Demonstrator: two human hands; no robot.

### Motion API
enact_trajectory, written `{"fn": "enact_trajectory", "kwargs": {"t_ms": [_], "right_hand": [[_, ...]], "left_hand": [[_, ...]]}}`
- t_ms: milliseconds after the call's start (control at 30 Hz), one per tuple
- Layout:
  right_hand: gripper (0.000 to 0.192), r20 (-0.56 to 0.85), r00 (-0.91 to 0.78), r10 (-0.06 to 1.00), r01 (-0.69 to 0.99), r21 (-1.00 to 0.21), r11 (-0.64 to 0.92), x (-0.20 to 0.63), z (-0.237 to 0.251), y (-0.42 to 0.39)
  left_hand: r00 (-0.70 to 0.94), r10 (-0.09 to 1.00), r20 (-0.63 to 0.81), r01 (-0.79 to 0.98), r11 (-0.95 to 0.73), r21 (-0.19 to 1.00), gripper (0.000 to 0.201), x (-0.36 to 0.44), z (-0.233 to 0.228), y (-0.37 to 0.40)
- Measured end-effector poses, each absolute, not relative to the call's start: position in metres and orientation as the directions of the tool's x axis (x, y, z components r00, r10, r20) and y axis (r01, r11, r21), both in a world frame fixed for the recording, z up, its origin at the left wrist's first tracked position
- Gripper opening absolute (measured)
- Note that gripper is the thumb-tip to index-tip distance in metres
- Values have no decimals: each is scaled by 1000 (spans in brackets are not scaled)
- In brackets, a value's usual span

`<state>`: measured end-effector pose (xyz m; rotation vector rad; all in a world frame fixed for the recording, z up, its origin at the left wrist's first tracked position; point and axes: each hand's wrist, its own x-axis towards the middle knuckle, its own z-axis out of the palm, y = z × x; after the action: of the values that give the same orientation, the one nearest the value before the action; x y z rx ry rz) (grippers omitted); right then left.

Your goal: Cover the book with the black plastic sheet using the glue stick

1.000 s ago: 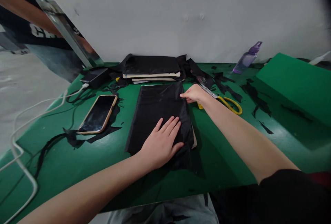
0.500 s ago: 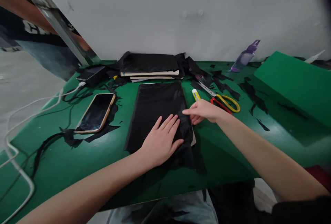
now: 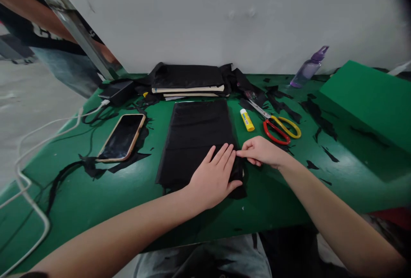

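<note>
A book wrapped in thin black covering (image 3: 195,136) lies on the green table in front of me. My left hand (image 3: 216,175) rests flat on its lower right part, fingers stretched out and thumb apart. At the book's right edge my right hand (image 3: 258,151) is closed in a pinch on the edge of the black covering; the exact grip is partly hidden by the fingers. Just beyond my right hand lie a yellow glue stick (image 3: 247,120) with a white cap and scissors (image 3: 278,128) with red and yellow handles.
Behind the book is a stack of black-covered books (image 3: 188,79) among black scraps (image 3: 316,115). On the left are a phone (image 3: 122,137), a black box (image 3: 118,93) and a white cable (image 3: 35,207). A purple spray bottle (image 3: 310,70) and a green box (image 3: 369,102) stand right. Another person's arm (image 3: 38,10) shows far left.
My left hand has slid right toward the book's edge. My right hand has moved down along that edge, uncovering the glue stick. The loose covering now lies closer in at the right side.
</note>
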<state>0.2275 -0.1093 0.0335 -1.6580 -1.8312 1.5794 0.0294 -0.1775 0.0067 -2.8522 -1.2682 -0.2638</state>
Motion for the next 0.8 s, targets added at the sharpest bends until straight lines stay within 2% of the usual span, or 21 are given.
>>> {"fn": "enact_trajectory", "kwargs": {"t_ms": [133, 233, 500, 800], "right_hand": [[33, -471, -343, 813, 582, -786, -209, 227, 33, -110], [35, -446, -342, 827, 533, -817, -220, 228, 33, -113], [44, -502, -452, 738, 508, -824, -250, 227, 43, -125], [42, -521, -451, 725, 498, -821, -281, 221, 48, -147]], "left_hand": [[659, 738, 141, 737, -672, 71, 75, 29, 8, -179], [665, 737, 122, 719, -676, 161, 75, 24, 20, -179], [591, 794, 144, 726, -601, 333, 51, 4, 42, -173], [599, 792, 119, 728, -600, 331, 48, 4, 31, -171]]}}
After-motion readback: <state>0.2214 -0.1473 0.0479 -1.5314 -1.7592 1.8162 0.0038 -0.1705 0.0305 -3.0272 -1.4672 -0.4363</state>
